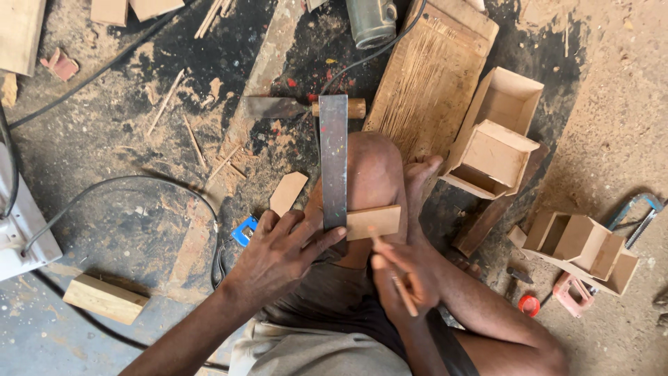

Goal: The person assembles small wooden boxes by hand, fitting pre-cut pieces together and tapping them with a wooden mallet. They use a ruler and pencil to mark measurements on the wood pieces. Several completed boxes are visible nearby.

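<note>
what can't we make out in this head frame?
- Pencil tip: hidden by the right hand.
- Any line on the small board: too fine to see.
- Board's left end: covered by the square and left hand.
- Power tool: cut off by the top edge.

The metal square blade point(334, 160) is dark grey, flecked with red and yellow paint, and it lies on a pale tan wooden piece point(372, 222). The small boxes point(495, 146) are light tan board, beside a worn plank point(428, 73) with fine straw-coloured streaks. The floor point(125, 139) is sooty black dusted with beige sawdust, with a bright blue clip point(244, 230) and a red cap point(529, 305).
</note>
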